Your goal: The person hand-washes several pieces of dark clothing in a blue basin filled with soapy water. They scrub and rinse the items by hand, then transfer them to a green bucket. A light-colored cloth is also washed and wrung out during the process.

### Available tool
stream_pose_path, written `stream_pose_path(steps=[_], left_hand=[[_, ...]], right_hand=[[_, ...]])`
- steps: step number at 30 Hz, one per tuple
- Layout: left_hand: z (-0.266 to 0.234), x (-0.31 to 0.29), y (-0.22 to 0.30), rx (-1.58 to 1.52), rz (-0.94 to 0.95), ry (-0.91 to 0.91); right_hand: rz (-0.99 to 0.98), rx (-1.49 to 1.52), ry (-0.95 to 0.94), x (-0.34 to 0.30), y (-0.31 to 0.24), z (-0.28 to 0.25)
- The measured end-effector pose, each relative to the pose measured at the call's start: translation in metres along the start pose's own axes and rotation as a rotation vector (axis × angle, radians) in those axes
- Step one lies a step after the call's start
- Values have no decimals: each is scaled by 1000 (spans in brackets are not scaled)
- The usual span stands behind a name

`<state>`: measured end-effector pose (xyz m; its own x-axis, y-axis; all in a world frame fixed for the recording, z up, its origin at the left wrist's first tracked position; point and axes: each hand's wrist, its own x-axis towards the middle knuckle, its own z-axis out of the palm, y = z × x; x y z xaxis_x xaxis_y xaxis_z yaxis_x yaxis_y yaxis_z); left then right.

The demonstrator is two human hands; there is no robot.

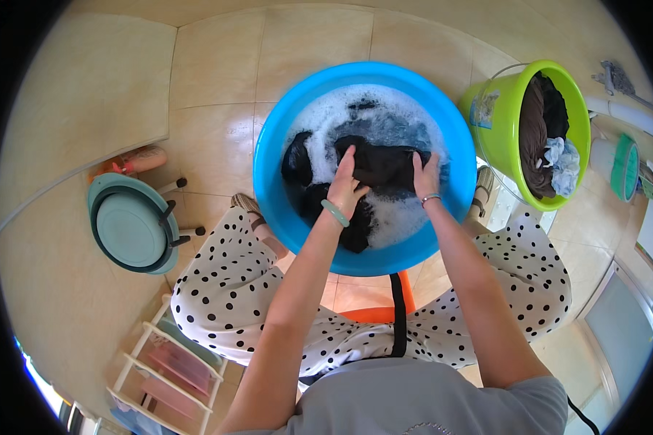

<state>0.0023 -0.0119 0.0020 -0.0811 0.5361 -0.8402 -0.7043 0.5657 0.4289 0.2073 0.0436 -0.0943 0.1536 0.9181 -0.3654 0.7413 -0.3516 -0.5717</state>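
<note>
A blue round basin (266, 170) stands between my knees, holding soapy water with white foam (406, 225). Across its middle I hold a wet black garment (382, 167), partly under water. My left hand (347, 187), with a pale green bangle at the wrist, is closed on the garment's left part. At its right end my right hand (426, 175), wearing a thin bracelet, grips the fabric, thumb toward the inside. Some fingertips of both hands are hidden by cloth and water. More dark cloth (297, 159) lies soaked at the basin's left side and below my left hand.
Right of the basin stands a lime green bucket (522, 138) with dark clothes and a pale blue cloth (563, 165). At left are a grey-green folding basin (132, 223) and a white rack (141, 348). An orange stool (363, 315) shows below the basin.
</note>
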Motion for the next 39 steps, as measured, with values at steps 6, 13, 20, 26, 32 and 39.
stream_pose_path(steps=[6, 13, 20, 26, 32, 39], left_hand=[[-14, -2, -1, -75, -71, 26], [-3, 2, 11, -87, -162, 99], [-11, -12, 57, -459, -276, -309], [1, -8, 34, -84, -131, 33], [-11, -4, 8, -385, 3, -189], [-24, 5, -26, -430, 198, 43]], right_hand=[[-235, -441, -484, -17, -46, 4], [-282, 200, -179, -41, -89, 21], [-843, 41, -646, -130, -200, -84], [-988, 27, -343, -140, -208, -71], [-920, 111, -84, -128, -204, -49], [-611, 216, -143, -82, -170, -21]])
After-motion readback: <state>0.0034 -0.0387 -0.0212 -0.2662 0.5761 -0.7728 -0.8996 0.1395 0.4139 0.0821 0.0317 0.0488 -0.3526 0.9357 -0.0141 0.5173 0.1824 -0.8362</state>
